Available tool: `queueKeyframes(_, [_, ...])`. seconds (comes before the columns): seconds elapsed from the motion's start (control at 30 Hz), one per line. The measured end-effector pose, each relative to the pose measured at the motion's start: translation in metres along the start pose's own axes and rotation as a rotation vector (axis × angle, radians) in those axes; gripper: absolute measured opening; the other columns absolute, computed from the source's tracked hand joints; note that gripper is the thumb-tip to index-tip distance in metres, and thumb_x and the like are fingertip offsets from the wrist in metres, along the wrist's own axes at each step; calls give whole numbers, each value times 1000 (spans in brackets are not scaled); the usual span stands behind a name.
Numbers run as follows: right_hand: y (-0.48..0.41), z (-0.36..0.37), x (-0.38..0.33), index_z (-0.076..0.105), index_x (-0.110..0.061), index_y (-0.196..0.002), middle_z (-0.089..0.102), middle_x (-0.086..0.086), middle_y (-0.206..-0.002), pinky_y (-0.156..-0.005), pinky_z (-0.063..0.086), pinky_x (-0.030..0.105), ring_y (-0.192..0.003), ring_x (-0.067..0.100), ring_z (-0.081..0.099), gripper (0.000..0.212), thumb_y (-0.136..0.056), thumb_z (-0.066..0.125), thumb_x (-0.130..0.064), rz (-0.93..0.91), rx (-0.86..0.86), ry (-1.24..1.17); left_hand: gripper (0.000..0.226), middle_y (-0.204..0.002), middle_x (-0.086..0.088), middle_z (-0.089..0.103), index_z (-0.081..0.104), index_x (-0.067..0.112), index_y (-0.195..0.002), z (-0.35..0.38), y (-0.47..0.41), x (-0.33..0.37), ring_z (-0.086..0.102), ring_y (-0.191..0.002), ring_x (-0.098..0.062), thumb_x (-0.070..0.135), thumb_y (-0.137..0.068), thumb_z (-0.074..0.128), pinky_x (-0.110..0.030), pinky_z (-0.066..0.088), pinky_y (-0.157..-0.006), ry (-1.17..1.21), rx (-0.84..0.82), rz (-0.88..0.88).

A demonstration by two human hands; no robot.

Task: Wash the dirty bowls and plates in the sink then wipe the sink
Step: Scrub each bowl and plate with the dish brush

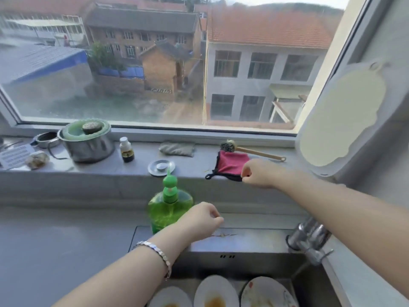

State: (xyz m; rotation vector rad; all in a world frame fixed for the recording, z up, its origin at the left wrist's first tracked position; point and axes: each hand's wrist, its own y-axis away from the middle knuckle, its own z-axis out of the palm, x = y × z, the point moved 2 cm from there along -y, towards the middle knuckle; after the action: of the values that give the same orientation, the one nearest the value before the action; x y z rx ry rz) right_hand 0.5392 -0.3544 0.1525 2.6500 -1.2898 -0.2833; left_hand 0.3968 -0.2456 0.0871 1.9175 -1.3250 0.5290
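Where sink (243,264) holds 3 stained plates (215,293) | R hand (257,173) grips cloth (231,163)

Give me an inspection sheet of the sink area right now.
Surface: grey counter, grey sill.
Job's things: three dirty plates in the sink; pink cloth on the sill.
Clutter: green soap bottle, lidded pot, small bottle, brush, grey cloth.
Hands: right hand pinches the pink cloth's edge; left hand curled, holding nothing, beside the soap bottle.
Cables: nothing seen.
Surroundings: window above the sill; tap at the sink's right.
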Motion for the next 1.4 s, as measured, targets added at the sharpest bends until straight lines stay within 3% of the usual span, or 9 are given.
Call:
queueKeyframes(0.1, [-24, -22, 36, 66, -9, -107, 66, 9, -112, -87, 51, 36, -102, 28, 61, 28, -87, 46, -11, 90, 31, 100, 22, -90, -3, 68, 66, 17, -100, -19, -30, 44, 65, -94, -20, 25, -89, 50, -23, 46, -75, -59, 50, 58])
queueKeyframes(0.23, [-61, -25, 65, 54, -10, -123, 58, 9, -122, -84, 48, 32, -107, 27, 58, 38, -88, 43, -2, 179, -11, 144, 19, -98, -5, 70, 65, 19, -100, -37, -68, 66, 64, -97, -20, 26, -90, 49, -27, 47, -82, -144, 90, 57])
queueKeyframes(0.37, [-108, -14, 78, 50, -7, -122, 55, 11, -125, -85, 44, 34, -113, 28, 54, 35, -88, 45, 2, 207, 2, 163, 17, -97, -7, 72, 62, 18, -98, -48, -104, 60, 67, -87, -19, 27, -91, 49, -25, 48, -80, -219, 52, 34])
queueKeyframes(0.57, [-156, 3, 75, 45, -8, -128, 49, 11, -131, -90, 40, 35, -121, 28, 48, 37, -91, 47, -3, 242, 34, 202, 24, -104, -5, 68, 64, 15, -106, -45, -126, 49, 62, -99, -20, 26, -92, 49, -21, 39, -72, -262, 30, 74])
queueKeyframes(0.73, [-157, 18, 75, 50, -7, -128, 49, 12, -131, -90, 42, 33, -121, 29, 49, 37, -92, 41, -4, 341, 25, 156, 22, -101, -6, 65, 61, 17, -107, -39, -119, 41, 61, -100, -20, 26, -93, 47, -22, 41, -76, -239, -4, 73])
queueKeyframes(0.87, [-136, 7, 72, 47, -3, -123, 55, 13, -123, -77, 39, 32, -112, 29, 54, 32, -93, 39, 0, 462, 134, -97, 22, -97, -3, 59, 61, 20, -109, -41, -98, 41, 61, -100, -19, 28, -92, 48, -24, 42, -78, -230, -51, 85])
queueKeyframes(1.03, [-76, -17, 54, 40, 0, -122, 56, 15, -115, -69, 37, 32, -98, 30, 56, 31, -91, 35, 3, 446, 242, -200, 24, -94, 2, 63, 61, 22, -110, -37, -44, 36, 63, -92, -15, 31, -91, 49, -24, 46, -80, -194, -76, 100])
queueKeyframes(1.17, [-8, 7, 17, 41, -2, -117, 55, 17, -116, -71, 36, 31, -104, 34, 55, 25, -92, 38, -5, 389, 206, -333, 16, -86, 6, 65, 62, 24, -100, -12, 7, 4, 65, -84, -14, 30, -89, 51, -24, 50, -77, -139, -89, 71])
queueKeyframes(1.4, [123, 135, -25, 47, -11, -103, 57, 8, -93, -68, 42, 35, -81, 28, 54, 15, -93, 36, -14, 343, 7, -642, 23, -91, 6, 66, 60, 22, -112, 67, 97, -105, 63, -81, -10, 30, -92, 52, -21, 51, -71, -84, -192, -156])
